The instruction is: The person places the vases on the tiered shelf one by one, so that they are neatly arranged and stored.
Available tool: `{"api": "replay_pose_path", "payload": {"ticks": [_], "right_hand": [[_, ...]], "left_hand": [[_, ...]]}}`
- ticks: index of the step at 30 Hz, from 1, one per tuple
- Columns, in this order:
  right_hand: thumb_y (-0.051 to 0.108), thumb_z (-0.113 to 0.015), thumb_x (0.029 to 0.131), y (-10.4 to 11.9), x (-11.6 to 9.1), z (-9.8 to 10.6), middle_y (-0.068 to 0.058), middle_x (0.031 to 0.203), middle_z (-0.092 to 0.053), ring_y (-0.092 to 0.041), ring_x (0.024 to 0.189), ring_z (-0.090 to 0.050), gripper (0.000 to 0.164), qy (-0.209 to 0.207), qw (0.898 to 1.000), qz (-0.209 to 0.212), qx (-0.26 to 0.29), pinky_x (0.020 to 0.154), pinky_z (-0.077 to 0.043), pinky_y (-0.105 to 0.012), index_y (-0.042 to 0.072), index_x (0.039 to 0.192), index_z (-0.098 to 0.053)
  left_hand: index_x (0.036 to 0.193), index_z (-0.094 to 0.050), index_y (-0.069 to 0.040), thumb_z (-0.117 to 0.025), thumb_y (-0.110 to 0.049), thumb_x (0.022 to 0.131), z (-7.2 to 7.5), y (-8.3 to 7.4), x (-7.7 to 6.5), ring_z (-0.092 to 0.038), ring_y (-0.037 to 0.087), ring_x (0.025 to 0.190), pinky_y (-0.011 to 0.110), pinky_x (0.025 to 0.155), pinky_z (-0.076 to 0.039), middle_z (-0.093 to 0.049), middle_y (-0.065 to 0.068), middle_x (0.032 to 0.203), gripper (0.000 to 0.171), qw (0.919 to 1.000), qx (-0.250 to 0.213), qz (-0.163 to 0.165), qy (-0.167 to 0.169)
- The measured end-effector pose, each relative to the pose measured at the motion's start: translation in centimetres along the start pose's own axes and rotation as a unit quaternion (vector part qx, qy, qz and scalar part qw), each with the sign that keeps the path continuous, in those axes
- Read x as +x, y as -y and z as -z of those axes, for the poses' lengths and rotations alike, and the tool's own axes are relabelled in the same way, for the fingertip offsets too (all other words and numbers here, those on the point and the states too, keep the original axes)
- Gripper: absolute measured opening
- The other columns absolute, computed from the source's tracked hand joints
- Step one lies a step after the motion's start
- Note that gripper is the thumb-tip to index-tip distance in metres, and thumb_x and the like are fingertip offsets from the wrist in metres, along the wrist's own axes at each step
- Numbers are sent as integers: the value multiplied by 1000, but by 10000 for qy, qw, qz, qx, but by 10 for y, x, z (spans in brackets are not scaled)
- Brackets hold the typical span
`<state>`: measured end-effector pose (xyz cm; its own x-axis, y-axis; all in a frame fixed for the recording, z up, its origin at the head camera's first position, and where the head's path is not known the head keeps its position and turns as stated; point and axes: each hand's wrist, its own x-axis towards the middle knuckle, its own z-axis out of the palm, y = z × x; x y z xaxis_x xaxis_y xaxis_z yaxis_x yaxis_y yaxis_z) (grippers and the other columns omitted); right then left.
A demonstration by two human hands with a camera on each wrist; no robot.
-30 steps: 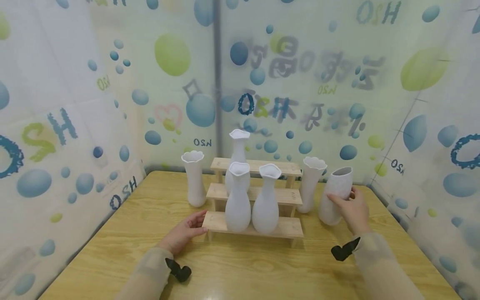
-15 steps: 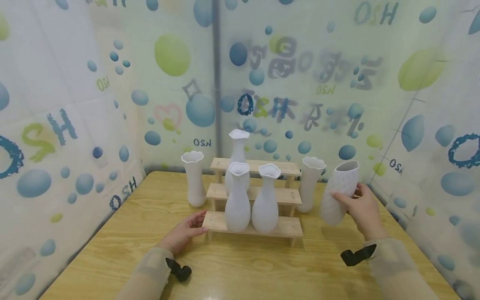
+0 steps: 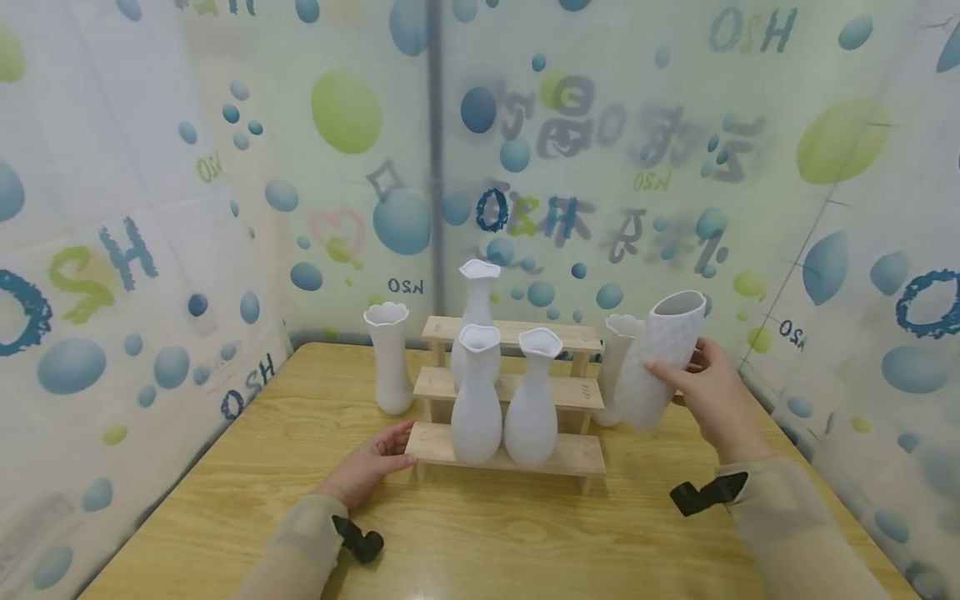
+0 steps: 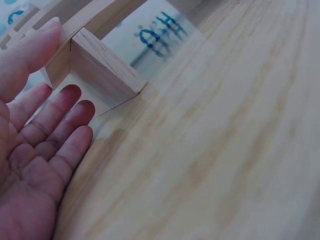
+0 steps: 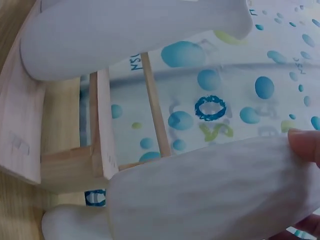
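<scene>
In the head view my right hand [image 3: 716, 400] grips a white textured vase [image 3: 660, 358], thumb in front and fingers behind. The vase is tilted, held off the table to the right of a three-step wooden stand [image 3: 577, 450]. Its mouth leans up and right. My left hand [image 3: 367, 462] touches the left end of the lowest step, fingers relaxed; the left wrist view shows its palm [image 4: 30, 175] beside that step's end [image 4: 107, 60]. Two narrow-necked white vases, one left [image 3: 476, 408] and one right [image 3: 531, 412], stand on the lowest step. Another [image 3: 478, 312] stands higher behind.
A fluted-rim vase [image 3: 392, 367] stands on the wooden table [image 3: 480, 542] left of the stand. A similar one [image 3: 611, 375] stands at its right, partly hidden by the held vase. Patterned curtains [image 3: 345, 225] enclose the table's back and sides.
My right hand has lifted the textured vase off the table, first tilting it right, then raising it and moving it left towards the stand. The left hand has stayed in place.
</scene>
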<state>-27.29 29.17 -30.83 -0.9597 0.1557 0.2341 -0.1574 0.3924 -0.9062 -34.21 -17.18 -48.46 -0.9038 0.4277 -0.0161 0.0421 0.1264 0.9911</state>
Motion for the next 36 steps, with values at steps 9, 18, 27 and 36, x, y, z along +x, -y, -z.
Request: {"api": "replay_pose_path", "payload": {"ticks": [9, 18, 27, 36], "right_hand": [[35, -69, 89, 10, 13, -20, -22, 132, -41, -33, 113, -46, 77, 91, 9995, 214, 194, 80, -49, -42, 4, 146, -28], [33, -72, 87, 15, 27, -36, -22, 133, -42, -37, 116, -47, 79, 352, 9984, 160, 414, 88, -48, -53, 3, 145, -29], [36, -75, 84, 17, 40, -52, -19, 138, -43, -38, 123, -44, 81, 582, 9975, 48, 409, 93, -44, -59, 6, 144, -31], [35, -75, 84, 16, 48, -64, -20, 139, -43, -38, 124, -44, 81, 738, 9964, 77, 417, 93, -44, -59, 6, 145, -31]], "left_hand": [[150, -28, -3, -68, -19, 91, 0, 2, 1, -42, 32, 127, 53, 108, -28, -42, 21, 144, 73, 10000, 8, -20, 0], [150, -28, -3, -68, -20, 90, 0, 2, 0, -43, 31, 126, 53, 108, -28, -43, 20, 143, 73, 10000, 15, -28, 1], [150, -28, -3, -67, -18, 91, 0, 2, 1, -42, 32, 126, 52, 108, -28, -42, 21, 143, 72, 10000, -11, -56, -6], [150, -28, -4, -67, -19, 91, 0, 2, 1, -42, 31, 126, 52, 108, -28, -43, 20, 143, 73, 10000, 19, -55, 28]]}}
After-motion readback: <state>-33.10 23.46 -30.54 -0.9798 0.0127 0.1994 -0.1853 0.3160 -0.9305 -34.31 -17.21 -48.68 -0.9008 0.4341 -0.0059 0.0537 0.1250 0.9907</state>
